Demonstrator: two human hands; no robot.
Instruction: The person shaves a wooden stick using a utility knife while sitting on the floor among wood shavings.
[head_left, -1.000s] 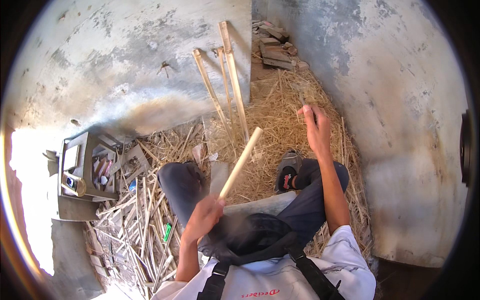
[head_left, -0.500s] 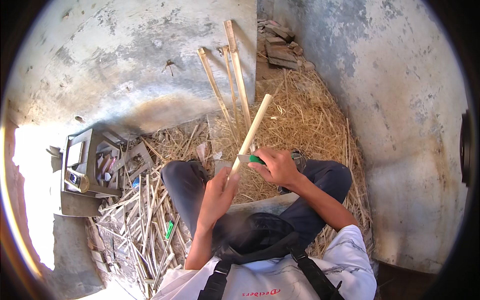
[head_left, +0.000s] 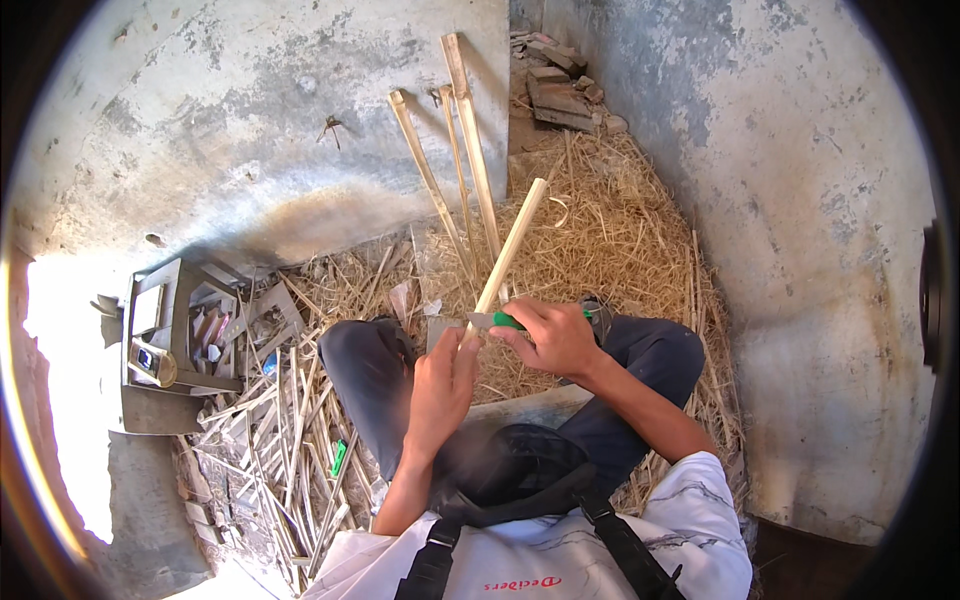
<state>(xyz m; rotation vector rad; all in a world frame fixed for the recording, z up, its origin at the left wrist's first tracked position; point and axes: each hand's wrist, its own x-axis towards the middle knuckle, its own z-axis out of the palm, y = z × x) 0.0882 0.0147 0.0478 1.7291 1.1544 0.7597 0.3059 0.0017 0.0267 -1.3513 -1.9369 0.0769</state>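
Note:
My left hand grips the lower end of a pale bamboo stick, which slants up and to the right in front of me. My right hand is closed on a green-handled knife, whose blade lies against the stick just above my left fingers. A thin curled shaving shows beside the stick's upper part. Both hands are above my crossed legs.
Three bamboo strips lean on the far wall. Straw and split sticks cover the floor. A wooden cabinet stands left, a green object lies among the sticks, and rubble is piled in the back corner.
Over the second my right hand came down-left to bring the knife onto the stick, and the stick moved upward. In the last half second a curled shaving appeared beside it.

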